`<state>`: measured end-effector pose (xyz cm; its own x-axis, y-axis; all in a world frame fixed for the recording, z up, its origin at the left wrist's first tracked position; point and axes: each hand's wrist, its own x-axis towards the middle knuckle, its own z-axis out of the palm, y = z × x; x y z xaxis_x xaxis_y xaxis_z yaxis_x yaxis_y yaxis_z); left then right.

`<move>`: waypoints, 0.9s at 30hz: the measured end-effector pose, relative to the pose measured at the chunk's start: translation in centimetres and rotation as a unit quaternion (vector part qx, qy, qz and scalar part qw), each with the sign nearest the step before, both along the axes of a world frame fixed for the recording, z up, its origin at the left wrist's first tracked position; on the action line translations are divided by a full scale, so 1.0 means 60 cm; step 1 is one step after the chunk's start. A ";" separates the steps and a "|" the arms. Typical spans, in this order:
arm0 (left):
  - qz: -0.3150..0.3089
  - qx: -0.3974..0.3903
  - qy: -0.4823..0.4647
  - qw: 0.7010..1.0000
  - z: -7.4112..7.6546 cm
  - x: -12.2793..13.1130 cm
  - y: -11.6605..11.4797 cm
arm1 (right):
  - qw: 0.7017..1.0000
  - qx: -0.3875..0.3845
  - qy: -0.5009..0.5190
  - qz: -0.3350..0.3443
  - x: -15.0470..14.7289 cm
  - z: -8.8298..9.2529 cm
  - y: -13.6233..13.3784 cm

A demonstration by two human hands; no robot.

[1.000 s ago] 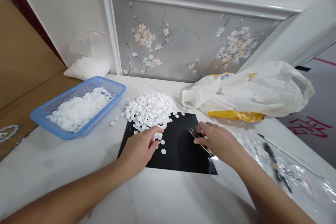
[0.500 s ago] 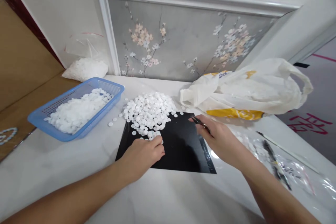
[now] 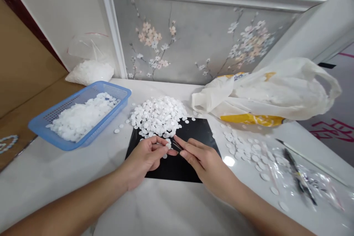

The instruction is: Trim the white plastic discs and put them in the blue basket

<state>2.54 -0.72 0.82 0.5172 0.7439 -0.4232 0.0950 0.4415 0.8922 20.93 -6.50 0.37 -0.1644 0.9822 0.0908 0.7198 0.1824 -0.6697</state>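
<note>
My left hand [image 3: 146, 158] pinches a small white disc [image 3: 168, 146] between thumb and fingers, over the black sheet [image 3: 177, 169]. Facing it, my right hand [image 3: 204, 158] is closed on a pair of tweezers [image 3: 177, 145], whose tips point left toward the disc. Whether the tips touch the disc I cannot tell. Just beyond both hands, a heap of white discs [image 3: 157, 114] covers the sheet's far left part and spills onto the white table [image 3: 132, 210].
A blue basket [image 3: 80, 145] of white pieces stands at left, a clear bag of white pieces [image 3: 90, 72] behind it. At right lie a white plastic bag [image 3: 257, 96], scattered discs [image 3: 238, 147], a black pen-like tool [image 3: 300, 177] and a thin white stick [image 3: 315, 164].
My right hand has moved left with the tweezers, from the sheet's right edge to beside my left hand. My left hand has turned and now shows a disc in its fingertips.
</note>
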 end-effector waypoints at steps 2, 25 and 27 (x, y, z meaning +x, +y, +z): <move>0.004 -0.007 -0.009 1.000 0.000 -0.001 0.002 | 1.000 0.016 -0.009 -0.004 -0.001 -0.002 -0.002; -0.036 -0.024 -0.010 0.999 0.007 0.000 -0.007 | 0.984 0.124 -0.131 0.004 -0.010 -0.016 -0.011; -0.036 -0.026 -0.012 0.999 0.007 0.000 -0.007 | 0.982 0.130 -0.134 0.002 -0.010 -0.016 -0.011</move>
<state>2.56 -1.17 1.23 0.5789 0.6820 -0.4470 0.1058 0.4808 0.8704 20.32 -7.18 -0.59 -0.2204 0.9309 0.2913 0.8633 0.3252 -0.3860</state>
